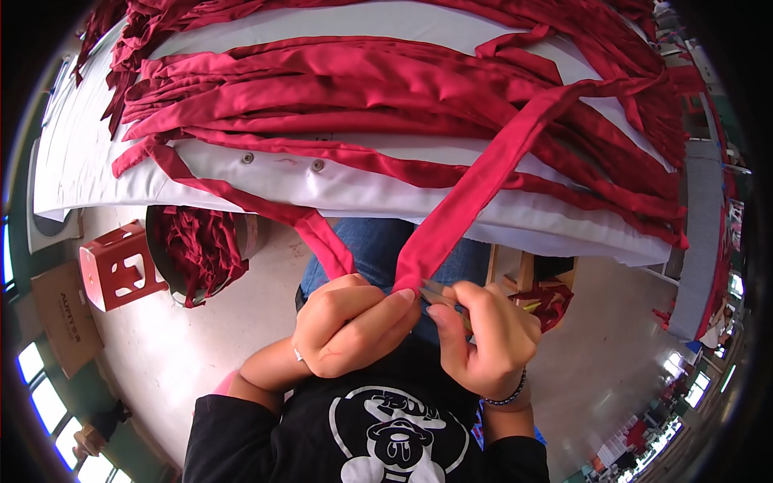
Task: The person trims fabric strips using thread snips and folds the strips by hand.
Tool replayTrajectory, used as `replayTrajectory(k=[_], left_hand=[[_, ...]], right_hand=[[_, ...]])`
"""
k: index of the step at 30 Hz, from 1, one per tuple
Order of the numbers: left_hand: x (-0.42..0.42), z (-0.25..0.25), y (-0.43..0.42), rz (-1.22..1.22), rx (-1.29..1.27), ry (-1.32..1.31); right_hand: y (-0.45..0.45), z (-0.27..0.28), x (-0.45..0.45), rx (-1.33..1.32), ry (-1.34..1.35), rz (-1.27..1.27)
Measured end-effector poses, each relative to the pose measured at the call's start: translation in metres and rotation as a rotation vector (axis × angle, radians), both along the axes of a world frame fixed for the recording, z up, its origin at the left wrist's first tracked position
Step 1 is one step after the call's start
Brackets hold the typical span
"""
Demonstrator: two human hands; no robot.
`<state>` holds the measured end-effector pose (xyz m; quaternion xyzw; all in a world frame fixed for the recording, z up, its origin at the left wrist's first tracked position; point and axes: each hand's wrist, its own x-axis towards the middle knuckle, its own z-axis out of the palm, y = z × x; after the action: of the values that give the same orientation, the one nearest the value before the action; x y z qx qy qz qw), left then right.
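Observation:
Closed around a long red fabric strip (471, 193) is my left hand (350, 322), its thumb and fingers pinching the cloth above my lap. The strip runs up to the right over the table, and another red length (322, 241) comes down to the same hand from the left. My right hand (487, 334) is closed on small metal snips (439, 295), whose blades point left, close beside the pinched cloth. Whether the blades touch the fabric I cannot tell.
Long red strips (322, 88) lie in bundles across the white-covered table (217, 165). Below at left stand a red stool (121, 266), a container of red fabric (197, 249) and a cardboard box (64, 318). More red fabric (551, 302) lies low at right.

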<state>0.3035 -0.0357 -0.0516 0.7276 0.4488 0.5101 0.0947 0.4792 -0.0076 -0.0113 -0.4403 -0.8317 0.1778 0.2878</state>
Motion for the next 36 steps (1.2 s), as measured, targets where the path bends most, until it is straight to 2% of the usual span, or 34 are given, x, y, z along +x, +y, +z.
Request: replayTrajectory(k=[4,6,11,14,16,17,20,22,24,25,26,28,30,32,33,36], left_hand=[[0.002,-0.003,0.002,-0.004,0.012,-0.001],[0.004,-0.006,0.006,0.001,0.121,-0.075],[0.003,-0.007,0.006,-0.007,0.121,-0.048],[0.005,-0.008,0.005,-0.019,0.123,-0.057],[0.005,-0.008,0.004,-0.031,0.138,-0.075],[0.004,-0.009,0.004,-0.076,0.12,-0.059],[0.006,-0.008,0.006,-0.195,0.084,0.001],[0.008,-0.004,0.009,-0.267,0.06,0.043],[0.008,0.005,0.013,-0.276,-0.312,-0.251],[0.011,0.002,0.011,-0.314,-0.49,-0.502],[0.013,0.002,0.011,-0.347,-0.67,-0.753],[0.012,0.01,0.021,-0.483,-1.015,-0.994],[0.011,0.013,0.035,-0.546,-1.05,-0.974],[0.012,0.017,0.044,-0.701,-1.192,-0.916],[0.018,0.023,0.045,-0.654,-1.212,-1.021],[0.023,0.02,0.047,-0.633,-1.149,-1.054]], right_hand=[[0.0,0.003,0.001,0.013,-0.048,0.027],[-0.001,0.001,0.0,0.004,-0.007,0.01],[0.0,-0.003,0.001,0.014,0.005,0.005],[0.0,-0.007,0.005,-0.059,0.121,0.002],[0.005,-0.011,0.005,-0.297,0.511,-0.072],[0.007,-0.009,0.002,-0.428,0.56,-0.146],[0.007,-0.018,-0.001,-0.53,0.651,-0.223],[0.005,-0.016,-0.001,-0.505,0.653,-0.307],[0.003,-0.011,0.005,-0.516,0.72,-0.234],[0.0,-0.009,0.008,-0.643,0.775,-0.244],[0.0,-0.009,0.011,-0.639,0.78,-0.251],[-0.001,-0.01,0.016,-0.659,0.821,-0.16],[-0.001,-0.012,0.019,-0.604,0.784,-0.114],[-0.003,-0.012,0.023,-0.548,0.749,-0.07],[-0.004,-0.011,0.026,-0.529,0.721,-0.078],[-0.005,-0.011,0.034,-0.413,0.654,-0.09]])
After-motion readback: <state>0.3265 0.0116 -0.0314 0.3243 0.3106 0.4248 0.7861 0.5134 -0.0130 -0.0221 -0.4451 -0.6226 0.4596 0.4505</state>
